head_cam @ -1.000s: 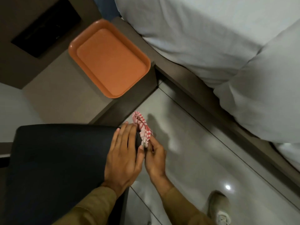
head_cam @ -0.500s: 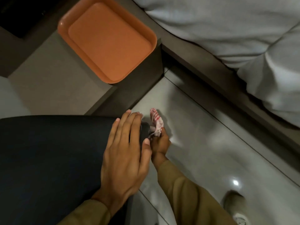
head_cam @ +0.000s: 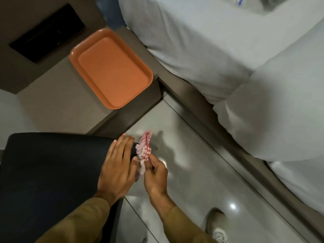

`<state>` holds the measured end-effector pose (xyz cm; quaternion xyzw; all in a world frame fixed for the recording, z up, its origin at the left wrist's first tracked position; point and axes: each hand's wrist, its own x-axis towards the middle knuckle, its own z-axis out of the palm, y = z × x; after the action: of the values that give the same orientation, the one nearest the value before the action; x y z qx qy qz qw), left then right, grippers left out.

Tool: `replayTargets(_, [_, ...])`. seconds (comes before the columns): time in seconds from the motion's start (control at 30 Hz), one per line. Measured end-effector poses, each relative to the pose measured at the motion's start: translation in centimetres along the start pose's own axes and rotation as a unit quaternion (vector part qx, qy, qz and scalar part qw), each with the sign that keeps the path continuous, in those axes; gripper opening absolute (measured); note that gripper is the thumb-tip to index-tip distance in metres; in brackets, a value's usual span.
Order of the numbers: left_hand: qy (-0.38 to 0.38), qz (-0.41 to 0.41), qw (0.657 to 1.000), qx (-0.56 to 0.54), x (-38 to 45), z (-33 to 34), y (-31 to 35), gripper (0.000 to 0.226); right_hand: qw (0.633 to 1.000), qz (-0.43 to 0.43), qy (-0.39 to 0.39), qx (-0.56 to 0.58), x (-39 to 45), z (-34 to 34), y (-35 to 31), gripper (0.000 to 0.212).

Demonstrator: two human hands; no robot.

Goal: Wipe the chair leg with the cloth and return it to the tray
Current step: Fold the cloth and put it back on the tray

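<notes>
A red-and-white checked cloth (head_cam: 144, 151) is bunched up at the front right corner of the black chair seat (head_cam: 52, 172). My right hand (head_cam: 155, 174) pinches the cloth's lower end, just off the seat's edge. My left hand (head_cam: 117, 167) lies flat on the seat corner with its fingers spread and touches the cloth's side. The chair leg is hidden under the seat and the cloth. An orange tray (head_cam: 112, 67) lies empty on the beige side table (head_cam: 57, 106) beyond the chair.
A bed with white bedding (head_cam: 228, 58) fills the right side, on a brown frame (head_cam: 201, 109). Glossy grey floor tiles (head_cam: 192, 172) run between chair and bed. My shoe (head_cam: 217, 225) stands on the floor at lower right. A dark panel (head_cam: 45, 32) sits in the wall at upper left.
My right hand has come back up with the cloth, from lower beside the seat corner to level with its edge. My left hand stays on the seat. The view has shifted.
</notes>
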<state>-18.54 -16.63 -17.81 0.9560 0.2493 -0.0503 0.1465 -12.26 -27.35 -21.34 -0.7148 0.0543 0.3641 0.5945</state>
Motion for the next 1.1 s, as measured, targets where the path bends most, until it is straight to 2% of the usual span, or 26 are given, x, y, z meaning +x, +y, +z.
replayTargets(0.1, [-0.024,0.006,1.0,-0.004,0.1,-0.3,0.0,0.066,0.994,-0.005,-0.102,-0.034,-0.8,-3.7,-0.8,0.034])
replayTargets(0.17, [-0.052,-0.032,0.993,-0.102,0.3,-1.4,0.2,0.061,0.987,0.049,-0.151,-0.009,-1.0,-6.2,-2.4,0.034])
replayTargets(0.2, [-0.062,-0.08,0.976,-0.191,0.4,-2.3,0.4,0.052,0.983,0.072,-0.168,0.017,-1.0,-7.3,-3.2,0.035])
replayTargets(0.27, [-0.042,-0.196,0.906,-0.372,0.8,-4.5,1.3,0.04,0.968,0.125,-0.197,0.088,-1.1,-9.3,-6.2,0.044])
replayTargets(0.33, [-0.011,-0.265,0.851,-0.453,1.2,-6.3,2.9,0.038,0.948,0.186,-0.218,0.139,-1.1,-10.5,-9.6,0.053])
replayTargets(0.37, [-0.035,-0.282,0.824,-0.491,1.2,-6.9,3.9,0.042,0.938,0.215,-0.228,0.15,-1.0,-10.8,-11.3,0.049])
replayTargets(0.43, [-0.116,-0.313,0.733,-0.592,1.3,-8.8,6.0,0.053,0.914,0.279,-0.246,0.159,-1.0,-11.1,-15.0,0.039])
replayTargets(0.47, [-0.143,-0.323,0.694,-0.628,1.1,-9.7,6.9,0.054,0.911,0.29,-0.253,0.145,-1.0,-11.4,-16.4,0.041])
replayTargets(0.5, [-0.146,-0.317,0.671,-0.655,0.9,-10.6,7.6,0.053,0.915,0.279,-0.261,0.131,-1.0,-11.7,-17.6,0.043])
replayTargets(0.57, [-0.105,-0.302,0.675,-0.665,0.5,-12.4,8.5,0.046,0.927,0.237,-0.27,0.108,-1.2,-12.6,-20.1,0.05])
replayTargets(0.67, [-0.014,-0.316,0.685,-0.656,0.6,-15.5,9.8,0.036,0.918,0.207,-0.322,0.108,-0.7,-13.8,-23.3,0.074])
replayTargets(0.7, [0.009,-0.326,0.687,-0.649,0.8,-16.3,10.3,0.03,0.924,0.196,-0.32,0.071,-0.7,-13.7,-24.3,0.079])
replayTargets(0.77, [0.04,-0.328,0.699,-0.634,1.3,-18.1,11.1,0.024,0.946,0.142,-0.282,-0.076,-0.9,-13.1,-26.6,0.08])
replayTargets(0.87, [0.061,-0.323,0.703,-0.63,2.2,-19.9,11.6,0.032,0.94,0.051,-0.269,-0.201,-1.3,-12.1,-28.7,0.073])
replayTargets(0.97, [0.102,-0.327,0.672,-0.657,3.2,-21.4,10.9,0.033,0.954,0.032,-0.226,-0.194,-0.1,-10.8,-30.6,0.047])
replayTargets(1.1, [0.175,-0.361,0.612,-0.681,6.1,-23.0,9.6,0.032,0.964,-0.011,-0.207,-0.166,1.6,-7.8,-34.2,0.036])
